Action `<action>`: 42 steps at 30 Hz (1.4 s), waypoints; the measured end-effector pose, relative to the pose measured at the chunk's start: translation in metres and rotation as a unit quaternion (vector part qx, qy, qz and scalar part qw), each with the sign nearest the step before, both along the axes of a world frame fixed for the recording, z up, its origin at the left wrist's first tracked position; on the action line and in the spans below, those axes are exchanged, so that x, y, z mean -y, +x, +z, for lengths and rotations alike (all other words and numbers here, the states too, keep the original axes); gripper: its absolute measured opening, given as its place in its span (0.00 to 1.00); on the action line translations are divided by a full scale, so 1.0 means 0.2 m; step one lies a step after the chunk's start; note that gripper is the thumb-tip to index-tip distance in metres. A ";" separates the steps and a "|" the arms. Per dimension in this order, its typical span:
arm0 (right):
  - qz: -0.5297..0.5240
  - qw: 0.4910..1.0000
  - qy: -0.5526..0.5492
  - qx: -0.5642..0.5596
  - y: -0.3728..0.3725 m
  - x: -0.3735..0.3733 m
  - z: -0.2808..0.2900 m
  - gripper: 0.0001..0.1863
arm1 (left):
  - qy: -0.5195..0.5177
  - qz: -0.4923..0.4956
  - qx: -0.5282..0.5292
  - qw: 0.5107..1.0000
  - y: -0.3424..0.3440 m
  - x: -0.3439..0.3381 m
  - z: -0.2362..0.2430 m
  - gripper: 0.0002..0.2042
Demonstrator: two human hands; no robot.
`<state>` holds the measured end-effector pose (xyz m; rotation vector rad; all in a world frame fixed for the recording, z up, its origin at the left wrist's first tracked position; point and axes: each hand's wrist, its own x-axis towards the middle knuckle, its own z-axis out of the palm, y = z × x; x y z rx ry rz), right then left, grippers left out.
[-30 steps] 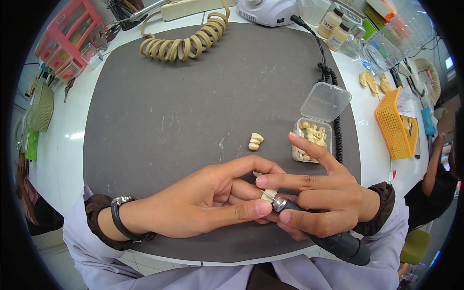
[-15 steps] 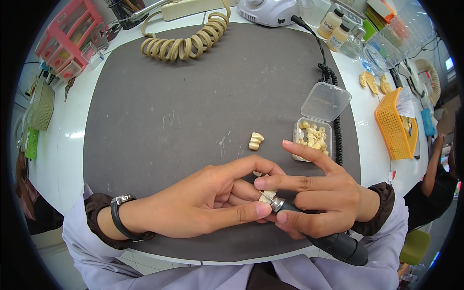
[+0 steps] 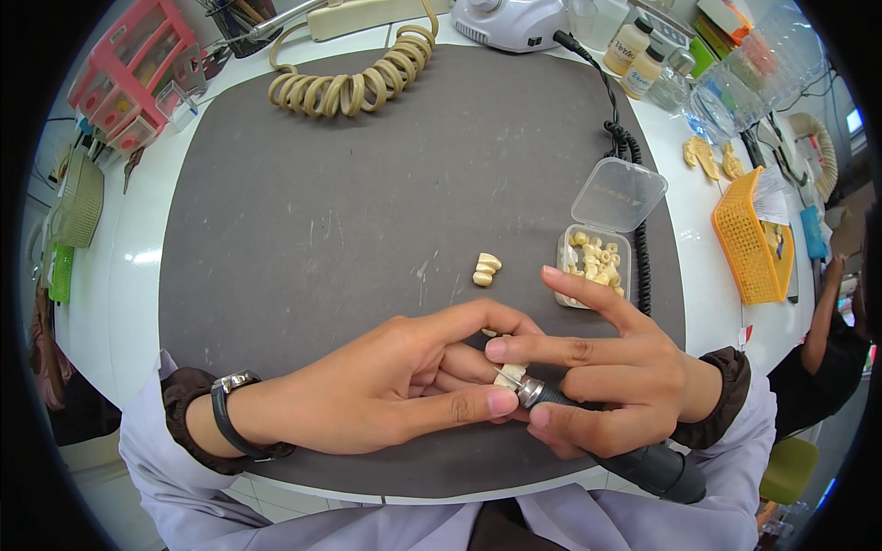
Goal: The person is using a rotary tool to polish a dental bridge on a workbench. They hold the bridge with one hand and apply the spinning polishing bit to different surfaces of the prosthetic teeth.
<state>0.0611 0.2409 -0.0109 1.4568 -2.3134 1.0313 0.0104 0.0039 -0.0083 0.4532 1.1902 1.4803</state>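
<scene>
Between the fingertips of my left hand (image 3: 404, 386) is a small cream dental crown piece (image 3: 508, 375), partly hidden by the fingers. My right hand (image 3: 616, 376) is wrapped round a black rotary handpiece (image 3: 648, 466) with a metal collar; its thin bur lies against the crown piece. My right index finger stretches out toward a clear box. A joined cream tooth piece (image 3: 487, 269) lies on the grey mat (image 3: 303, 230) beyond my hands. Another pale bit (image 3: 490, 332) shows just behind my left index finger.
The open clear plastic box (image 3: 619, 195) holds several cream crowns. A coiled black cord (image 3: 643, 248) runs behind it to a white control unit (image 3: 510, 23). A beige coiled hose (image 3: 354, 87) lies at the back; an orange basket (image 3: 749, 243) stands right. Another person (image 3: 822, 354) is at far right.
The handpiece and its tip have shifted slightly to the right, and its rear end sits a little farther right. Both hands otherwise keep nearly the same position and grip.
</scene>
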 end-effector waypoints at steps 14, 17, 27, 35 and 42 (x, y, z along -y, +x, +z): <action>-0.010 1.000 0.003 -0.006 0.00 0.00 0.00 0.08 | 0.029 0.034 0.003 0.999 0.03 -0.01 -0.01 0.19; -0.005 1.000 0.001 -0.007 0.00 0.00 -0.01 0.08 | 0.022 0.026 0.009 0.999 0.02 -0.01 0.00 0.20; 0.002 1.000 -0.001 0.001 0.00 0.00 0.00 0.08 | -0.006 -0.009 -0.025 1.000 0.00 0.00 0.01 0.23; -0.003 1.000 0.005 -0.004 0.00 -0.01 0.00 0.08 | -0.002 0.000 -0.013 1.000 0.00 -0.01 0.01 0.22; 0.001 1.000 -0.014 -0.008 0.00 0.01 -0.02 0.08 | -0.001 0.004 -0.030 1.000 0.01 0.00 0.01 0.21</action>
